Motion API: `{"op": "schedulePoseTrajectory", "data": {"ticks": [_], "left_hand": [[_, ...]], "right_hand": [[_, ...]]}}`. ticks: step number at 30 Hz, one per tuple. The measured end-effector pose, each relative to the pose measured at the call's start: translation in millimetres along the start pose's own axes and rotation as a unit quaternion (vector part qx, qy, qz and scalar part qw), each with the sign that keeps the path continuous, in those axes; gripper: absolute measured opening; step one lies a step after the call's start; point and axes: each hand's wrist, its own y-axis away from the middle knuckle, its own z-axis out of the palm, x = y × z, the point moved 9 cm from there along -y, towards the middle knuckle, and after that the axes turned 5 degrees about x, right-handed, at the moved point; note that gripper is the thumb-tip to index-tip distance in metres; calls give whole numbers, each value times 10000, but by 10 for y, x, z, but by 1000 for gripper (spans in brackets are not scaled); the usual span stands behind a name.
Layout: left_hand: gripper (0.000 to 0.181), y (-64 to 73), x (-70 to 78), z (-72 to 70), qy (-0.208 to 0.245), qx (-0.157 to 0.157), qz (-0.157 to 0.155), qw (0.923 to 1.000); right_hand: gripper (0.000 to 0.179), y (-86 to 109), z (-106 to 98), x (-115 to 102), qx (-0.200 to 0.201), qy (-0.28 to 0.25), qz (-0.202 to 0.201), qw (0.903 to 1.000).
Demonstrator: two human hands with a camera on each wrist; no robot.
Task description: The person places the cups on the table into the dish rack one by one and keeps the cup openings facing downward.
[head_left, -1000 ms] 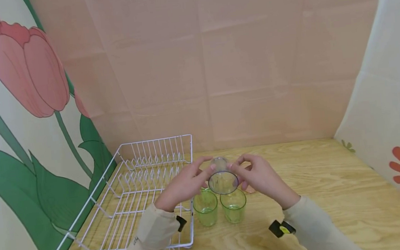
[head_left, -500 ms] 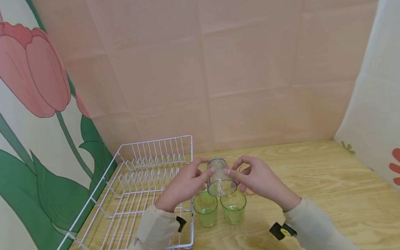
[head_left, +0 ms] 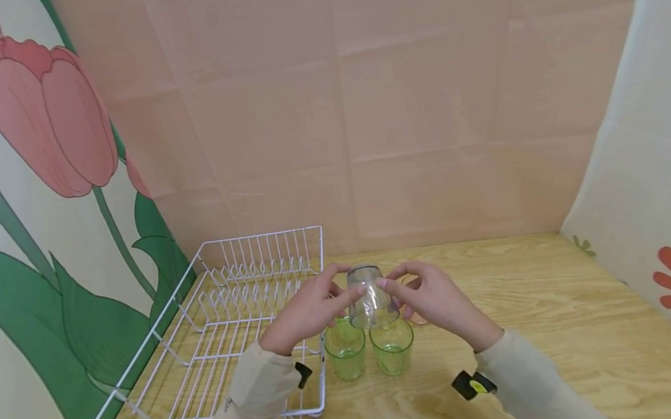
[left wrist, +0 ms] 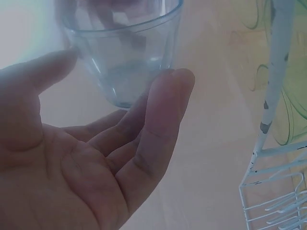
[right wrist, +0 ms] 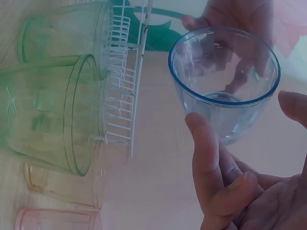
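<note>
Between both hands, above two green tumblers, is a clear bluish-grey tumbler (head_left: 371,307). It is turned over in the head view, base up and rim down. My left hand (head_left: 313,306) holds its left side with thumb and fingers, while my right hand (head_left: 435,295) pinches the opposite side. From the right wrist, the blue rim and see-through wall of the tumbler (right wrist: 223,112) show, with nothing visible inside. The left wrist view has the tumbler's side (left wrist: 129,57) between thumb and fingertips. Just below stand the left green tumbler (head_left: 346,358) and right green tumbler (head_left: 393,354), upright.
A white wire dish rack (head_left: 252,353) stands on the wooden table (head_left: 550,337), left of the tumblers. A pinkish tumbler (head_left: 418,319) is mostly hidden behind my right hand. The right wrist view also shows an amber tumbler (right wrist: 64,187) and a pink tumbler (right wrist: 60,220).
The bluish-grey tumbler has tipped in my fingers: its mouth faced the head camera a second ago, and now its side shows with the rim pointing down. Both hands stay nearly in place.
</note>
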Motion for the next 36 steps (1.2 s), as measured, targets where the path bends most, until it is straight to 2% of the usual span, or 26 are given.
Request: {"op": "schedulePoseTrajectory", "data": {"ticks": [11,18,24,36], "left_hand": [[68,-1,11,13,-78,-50,2,10000],[69,-7,29,10,-201,-98,56,9997],[62,-16,22,-3,47,-140,-53,9999],[64,-49,-45,-29,208,-217,-357,9989]], "right_hand": [[58,-34,45,44,-56,372,-150,9992],[50,-33,74,29,-56,542,-443,9975],[43,-24,106,10,-148,505,-625,9967],[41,39,164,-82,-272,211,-942,9950]]}}
